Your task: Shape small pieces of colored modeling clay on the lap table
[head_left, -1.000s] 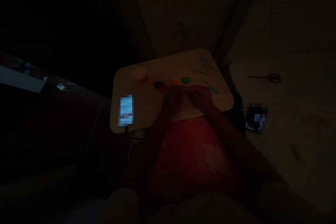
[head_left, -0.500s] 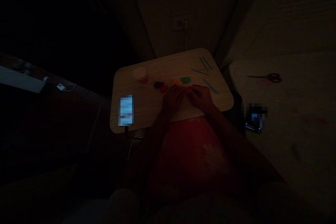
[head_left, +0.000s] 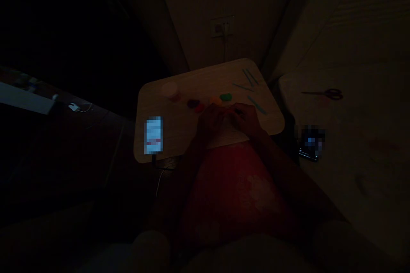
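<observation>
In dim light, my left hand [head_left: 210, 120] and my right hand [head_left: 245, 118] meet over the near side of a small wooden table [head_left: 179, 134]. Both sets of fingers are bent and pressed together at the tips. Whatever lies between them is too small and dark to make out. Just beyond my fingers sit soft-looking lumps like modelling clay: an orange one [head_left: 215, 101], a green one [head_left: 226, 97], a red one [head_left: 199, 107] and a dark purple one [head_left: 193, 103]. The orange lump is partly hidden behind my left hand.
Several thin bluish-green sticks [head_left: 256, 105] lie on the table's right side. A pale lidded tub [head_left: 171, 90] stands at the back left, a lit phone [head_left: 153, 135] in front. Scissors [head_left: 323, 93] and a dark device [head_left: 311, 144] rest on the pale surface at right.
My hands stay together in nearly the same place, with only slight finger movement. The lumps and sticks have not moved on the table.
</observation>
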A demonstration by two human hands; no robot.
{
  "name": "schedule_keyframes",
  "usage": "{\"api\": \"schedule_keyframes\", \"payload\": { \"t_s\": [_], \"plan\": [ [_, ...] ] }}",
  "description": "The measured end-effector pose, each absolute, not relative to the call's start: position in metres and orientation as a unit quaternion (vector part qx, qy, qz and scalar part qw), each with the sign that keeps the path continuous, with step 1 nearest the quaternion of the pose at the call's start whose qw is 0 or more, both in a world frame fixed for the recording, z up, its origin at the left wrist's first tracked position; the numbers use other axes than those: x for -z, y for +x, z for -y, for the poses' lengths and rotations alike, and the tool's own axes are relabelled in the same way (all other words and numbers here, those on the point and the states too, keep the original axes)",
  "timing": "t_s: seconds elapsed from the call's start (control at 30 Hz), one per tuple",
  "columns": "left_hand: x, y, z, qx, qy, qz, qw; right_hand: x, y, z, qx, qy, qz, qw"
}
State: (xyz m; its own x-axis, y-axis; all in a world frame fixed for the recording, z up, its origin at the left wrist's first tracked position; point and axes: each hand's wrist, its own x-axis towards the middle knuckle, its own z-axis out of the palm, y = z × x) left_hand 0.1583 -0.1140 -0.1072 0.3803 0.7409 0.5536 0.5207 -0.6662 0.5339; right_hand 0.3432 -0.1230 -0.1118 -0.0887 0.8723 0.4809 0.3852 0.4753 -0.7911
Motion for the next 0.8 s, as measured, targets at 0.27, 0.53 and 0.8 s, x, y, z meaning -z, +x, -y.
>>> {"api": "schedule_keyframes", "payload": {
  "t_s": [0.27, 0.53, 0.8],
  "plan": [
    [0.1060, 0.1579, 0.1144, -0.422, 0.804, -0.396, 0.134, 0.1094, 0.3423, 0.1255, -0.219, -0.408, 0.741, 0.486],
    [0.1075, 0.1566, 0.1132, -0.427, 0.792, -0.411, 0.143, 0.1121, 0.3414, 0.1246, -0.196, -0.417, 0.751, 0.473],
    [0.1068, 0.1558, 0.1110, -0.423, 0.807, -0.386, 0.147, 0.1098, 0.3412, 0.1251, -0.210, -0.421, 0.739, 0.483]
  ]
}}
